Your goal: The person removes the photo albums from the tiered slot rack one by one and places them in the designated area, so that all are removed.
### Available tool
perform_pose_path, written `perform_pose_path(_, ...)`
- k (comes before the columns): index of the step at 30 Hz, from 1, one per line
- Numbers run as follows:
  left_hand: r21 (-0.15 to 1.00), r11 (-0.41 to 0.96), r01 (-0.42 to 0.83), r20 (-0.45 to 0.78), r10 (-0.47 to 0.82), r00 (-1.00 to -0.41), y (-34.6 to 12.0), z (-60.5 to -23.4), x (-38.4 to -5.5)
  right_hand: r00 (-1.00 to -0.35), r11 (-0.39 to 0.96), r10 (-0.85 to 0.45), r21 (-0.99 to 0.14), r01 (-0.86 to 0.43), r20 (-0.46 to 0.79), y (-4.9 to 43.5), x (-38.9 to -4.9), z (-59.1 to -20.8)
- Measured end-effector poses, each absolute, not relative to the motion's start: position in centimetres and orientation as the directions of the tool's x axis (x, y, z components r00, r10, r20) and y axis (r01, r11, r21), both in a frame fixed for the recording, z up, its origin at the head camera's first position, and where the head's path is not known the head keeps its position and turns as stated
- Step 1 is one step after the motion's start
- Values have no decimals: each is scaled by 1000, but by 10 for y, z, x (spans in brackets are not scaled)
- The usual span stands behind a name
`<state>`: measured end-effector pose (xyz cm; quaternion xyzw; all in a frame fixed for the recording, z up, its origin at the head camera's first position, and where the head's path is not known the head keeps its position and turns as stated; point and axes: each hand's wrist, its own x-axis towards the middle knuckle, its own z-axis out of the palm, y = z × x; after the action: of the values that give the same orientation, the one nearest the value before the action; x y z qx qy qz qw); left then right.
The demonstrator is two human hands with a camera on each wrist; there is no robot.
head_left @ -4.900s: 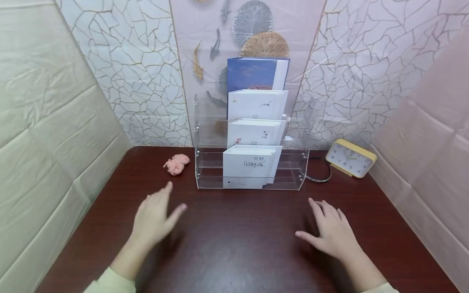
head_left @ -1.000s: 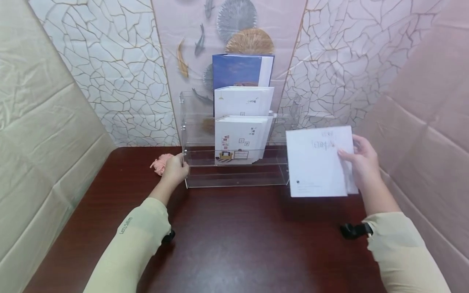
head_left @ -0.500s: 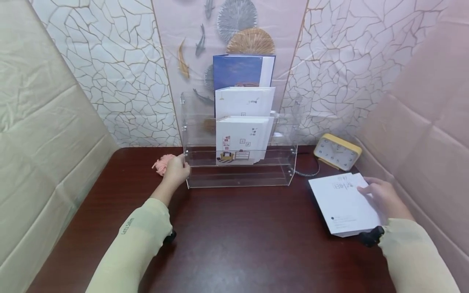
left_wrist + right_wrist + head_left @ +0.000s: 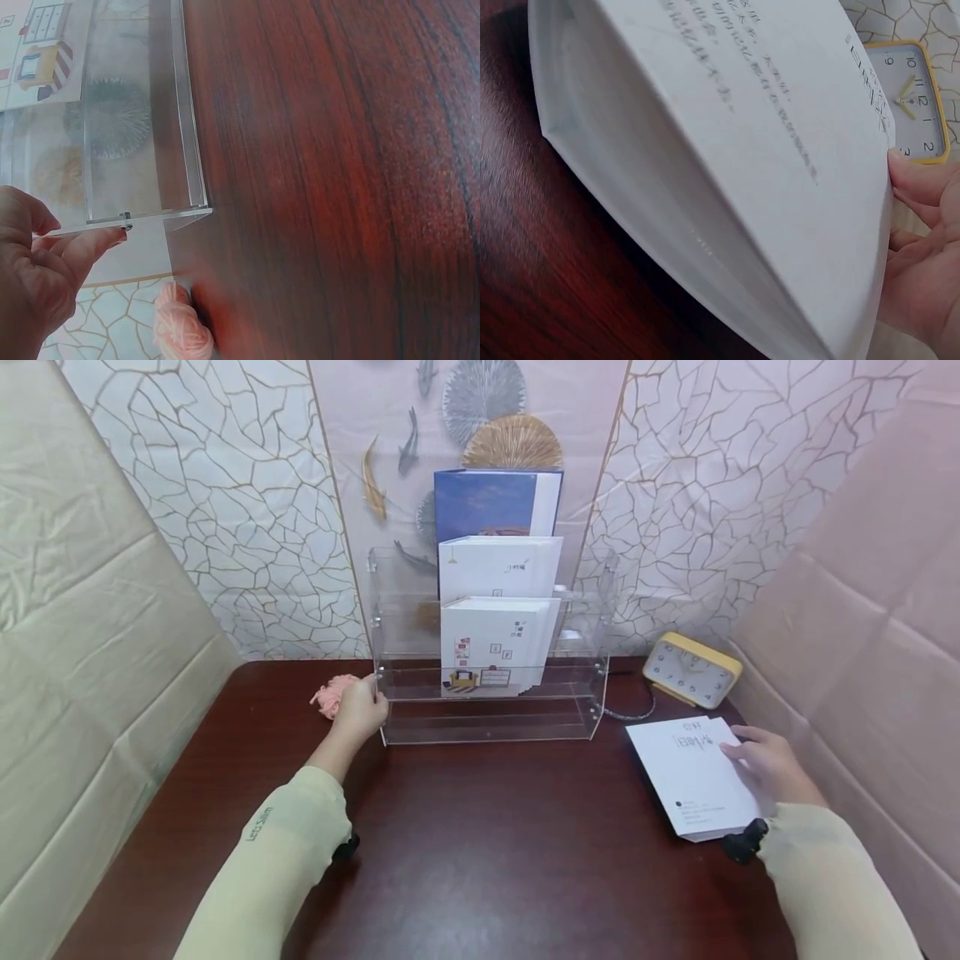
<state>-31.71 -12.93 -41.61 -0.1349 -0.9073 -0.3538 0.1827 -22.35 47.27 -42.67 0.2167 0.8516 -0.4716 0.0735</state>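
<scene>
On the right of the table, my right hand [image 4: 776, 764] grips a white hardcover book [image 4: 697, 781] by its right edge, thumb on the cover. The right wrist view shows the book [image 4: 772, 150] close up, its page block between the covers and its lower edge close over the wood. My left hand [image 4: 362, 706] pinches the left side panel of a clear acrylic tiered rack [image 4: 487, 741]. In the left wrist view, thumb and fingers of the left hand [image 4: 45, 270] lie on either side of that panel. The rack's lowest front tier holds nothing.
Two white books, one with a house picture [image 4: 491, 647] and one higher [image 4: 495, 564], stand in the rack before a blue book [image 4: 487, 502]. Pink yarn [image 4: 330, 696] lies beside the left hand. A yellow alarm clock [image 4: 692, 670] and a dark cord [image 4: 633, 717] lie behind the held book.
Both hands were open over the table earlier, with the white book in the rack's front tier. My right hand took it out, carried it right and lowered it; my left hand took hold of the rack.
</scene>
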Motion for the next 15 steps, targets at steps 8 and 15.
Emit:
perform_pose_path(8, 595, 729, 338, 399, 97, -912, -128, -415, -317, -904, 546, 371, -736, 399, -214, 471, -232, -442)
perform_pose_path(15, 605, 723, 333, 395, 90, -914, -128, -415, -315, -889, 602, 396, -666, 440, -229, 464, -231, -442)
